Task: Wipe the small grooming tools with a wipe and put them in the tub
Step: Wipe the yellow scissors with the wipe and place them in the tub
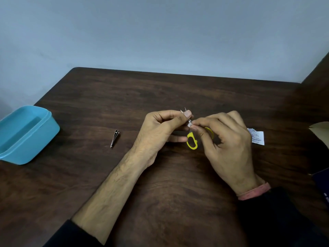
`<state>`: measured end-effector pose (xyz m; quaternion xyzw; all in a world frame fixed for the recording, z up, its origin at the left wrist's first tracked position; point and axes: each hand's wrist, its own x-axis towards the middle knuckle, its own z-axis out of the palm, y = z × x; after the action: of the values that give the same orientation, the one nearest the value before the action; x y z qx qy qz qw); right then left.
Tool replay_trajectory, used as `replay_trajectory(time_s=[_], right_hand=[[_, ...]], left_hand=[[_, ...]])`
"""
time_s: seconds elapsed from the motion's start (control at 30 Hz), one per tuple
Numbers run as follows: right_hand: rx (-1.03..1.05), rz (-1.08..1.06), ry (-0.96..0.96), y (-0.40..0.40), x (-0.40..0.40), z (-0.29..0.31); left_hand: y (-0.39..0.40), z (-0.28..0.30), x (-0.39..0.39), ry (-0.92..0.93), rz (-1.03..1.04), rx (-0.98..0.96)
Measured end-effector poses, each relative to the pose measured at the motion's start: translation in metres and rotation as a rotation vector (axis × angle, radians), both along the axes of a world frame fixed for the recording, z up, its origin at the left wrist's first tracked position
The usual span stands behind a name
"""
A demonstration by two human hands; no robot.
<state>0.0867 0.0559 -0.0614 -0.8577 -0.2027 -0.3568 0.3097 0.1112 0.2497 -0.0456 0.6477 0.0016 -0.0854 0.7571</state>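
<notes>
Yellow-handled scissors (192, 139) held above the table (124, 175), tips away, handles toward the viewer; left hand (160, 132) pinches the blades, right hand (226, 138) pinches a small wipe (189, 124) at the pivot, hiding one handle; nail clipper (114, 138) and tub (26, 134) lie left

scissors (192, 142): small, yellow-handled, held above the table, blade tips up and slightly parted | wipe (190, 124): tiny white pad pressed at the scissors' pivot | nail clipper (114, 138): silver, closed, flat, left of the scissors | tub (26, 134): blue, open, far left of the scissors
</notes>
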Motion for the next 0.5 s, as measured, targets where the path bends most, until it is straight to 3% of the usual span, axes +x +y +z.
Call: replay_trajectory(time_s=[0.37, 0.5], right_hand=[[-0.043, 0.050, 0.034, -0.001, 0.000, -0.003], [-0.022, 0.045, 0.058, -0.001, 0.001, -0.005]], left_hand=[[-0.004, -0.011, 0.007, -0.036, 0.196, 0.066], [-0.007, -0.013, 0.006, -0.085, 0.175, 0.063]])
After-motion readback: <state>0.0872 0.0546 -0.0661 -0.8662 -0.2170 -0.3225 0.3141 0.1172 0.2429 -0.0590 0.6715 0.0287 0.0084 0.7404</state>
